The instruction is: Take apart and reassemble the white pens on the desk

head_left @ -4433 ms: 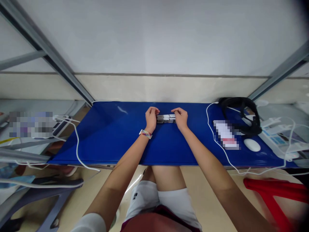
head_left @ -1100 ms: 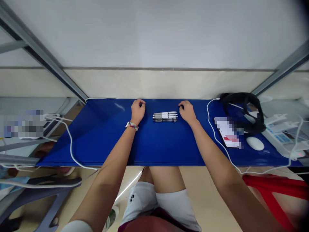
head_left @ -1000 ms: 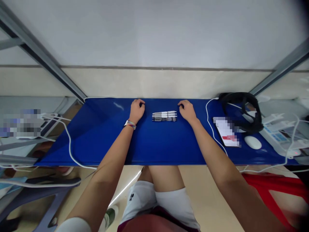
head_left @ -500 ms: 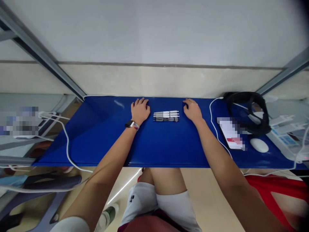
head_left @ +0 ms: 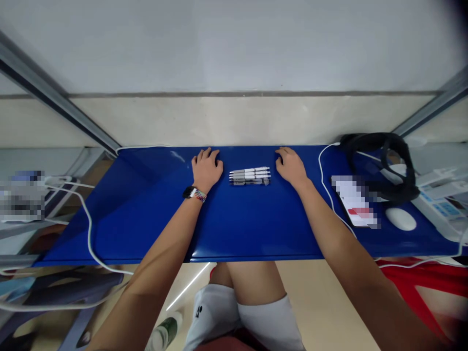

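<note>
- The pens [head_left: 250, 176], four or so white and grey ones, lay side by side in a tight row on the blue worktop [head_left: 234, 224], near its far edge, at about 12 o'clock from its middle. Their length ran from 9 to 3 o'clock.
- The left hand [head_left: 206, 168] rested palm down on the worktop at 9 o'clock from the pens, just beside them but not touching. Its fingers [head_left: 207, 154] were stretched out flat and slightly spread, with nothing in them.
- A watch [head_left: 190, 192] and a coloured band sat on the left wrist.
- The right hand [head_left: 291, 166] lay palm down at 3 o'clock from the pens, a small gap apart. Its fingers [head_left: 282, 152] were loosely extended and held nothing.
- At 3 o'clock from the right hand lay a phone [head_left: 354, 208], with a white mouse [head_left: 400, 218] just beyond it and a black headset [head_left: 380, 158] at 1 o'clock from the phone.
- A white cable [head_left: 88, 234] crossed the worktop's 9 o'clock end.
- A bottle [head_left: 163, 332] stood on the floor below, at 7 o'clock.
</note>
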Demonstrator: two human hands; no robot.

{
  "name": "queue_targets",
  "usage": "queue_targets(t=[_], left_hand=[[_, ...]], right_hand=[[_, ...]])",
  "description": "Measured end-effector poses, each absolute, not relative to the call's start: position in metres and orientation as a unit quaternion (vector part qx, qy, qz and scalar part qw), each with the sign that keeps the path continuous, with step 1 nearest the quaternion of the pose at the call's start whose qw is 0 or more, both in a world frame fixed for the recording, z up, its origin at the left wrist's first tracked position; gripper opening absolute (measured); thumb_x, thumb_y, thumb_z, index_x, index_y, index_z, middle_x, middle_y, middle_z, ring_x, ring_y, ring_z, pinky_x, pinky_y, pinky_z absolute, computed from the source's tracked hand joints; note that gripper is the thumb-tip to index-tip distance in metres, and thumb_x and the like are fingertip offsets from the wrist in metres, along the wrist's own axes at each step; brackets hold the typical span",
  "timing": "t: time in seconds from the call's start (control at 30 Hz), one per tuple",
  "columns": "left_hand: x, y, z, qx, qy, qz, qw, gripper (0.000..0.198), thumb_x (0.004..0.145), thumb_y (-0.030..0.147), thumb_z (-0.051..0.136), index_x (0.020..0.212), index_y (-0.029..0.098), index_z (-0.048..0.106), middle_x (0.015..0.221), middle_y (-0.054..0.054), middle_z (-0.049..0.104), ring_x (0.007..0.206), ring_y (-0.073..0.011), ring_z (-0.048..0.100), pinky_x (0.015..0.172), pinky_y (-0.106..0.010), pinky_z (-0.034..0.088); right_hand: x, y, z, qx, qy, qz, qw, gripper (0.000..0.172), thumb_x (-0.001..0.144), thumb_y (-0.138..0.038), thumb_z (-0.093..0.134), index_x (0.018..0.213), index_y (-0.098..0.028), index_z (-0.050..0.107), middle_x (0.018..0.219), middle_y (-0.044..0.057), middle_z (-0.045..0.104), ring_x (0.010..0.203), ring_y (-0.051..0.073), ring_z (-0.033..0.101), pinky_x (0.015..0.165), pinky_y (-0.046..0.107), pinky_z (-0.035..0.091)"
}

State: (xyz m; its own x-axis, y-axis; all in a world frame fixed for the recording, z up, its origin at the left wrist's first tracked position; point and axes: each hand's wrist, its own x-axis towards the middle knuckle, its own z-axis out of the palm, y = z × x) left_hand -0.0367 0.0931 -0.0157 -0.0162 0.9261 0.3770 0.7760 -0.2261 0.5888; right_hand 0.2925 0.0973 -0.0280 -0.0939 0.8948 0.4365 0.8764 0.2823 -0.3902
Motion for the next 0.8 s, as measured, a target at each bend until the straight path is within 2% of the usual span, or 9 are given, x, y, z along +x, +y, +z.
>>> queue_targets(t=[0.4,0.63,0.8], left_hand=[[-0.0408,0.0934,-0.0136,0.686,0.608,0.381,0.117,0.046,0.088,0.031,0.067,0.132,0.029,0.079,0.159,-0.014,0.067,0.158,-0.0506,0.045,0.133,-0.075,0.019],[-0.0407,0.0932,-0.0143,0.692,0.612,0.368,0.108,0.045,0.09,0.03,0.065,0.133,0.027,0.078,0.16,-0.015,0.065,0.158,-0.05,0.044,0.132,-0.073,0.02],[-0.0401,0.0944,-0.015,0.687,0.609,0.378,0.118,0.045,0.089,0.029,0.067,0.132,0.028,0.078,0.158,-0.015,0.066,0.157,-0.0502,0.044,0.133,-0.073,0.019]], right_hand=[[0.2899,0.0952,-0.0242,-0.598,-0.739,0.0,0.31,0.045,0.094,-0.012,0.051,0.129,-0.015,0.079,0.136,0.02,0.077,0.13,0.041,0.07,0.114,0.059,0.058],[0.2911,0.0966,-0.0246,-0.599,-0.742,0.0,0.302,0.044,0.094,-0.011,0.051,0.129,-0.009,0.078,0.136,0.024,0.076,0.131,0.042,0.069,0.117,0.058,0.055],[0.2927,0.0975,-0.0259,-0.597,-0.739,0.015,0.312,0.045,0.094,-0.012,0.052,0.129,-0.014,0.079,0.136,0.022,0.076,0.132,0.042,0.068,0.116,0.061,0.054]])
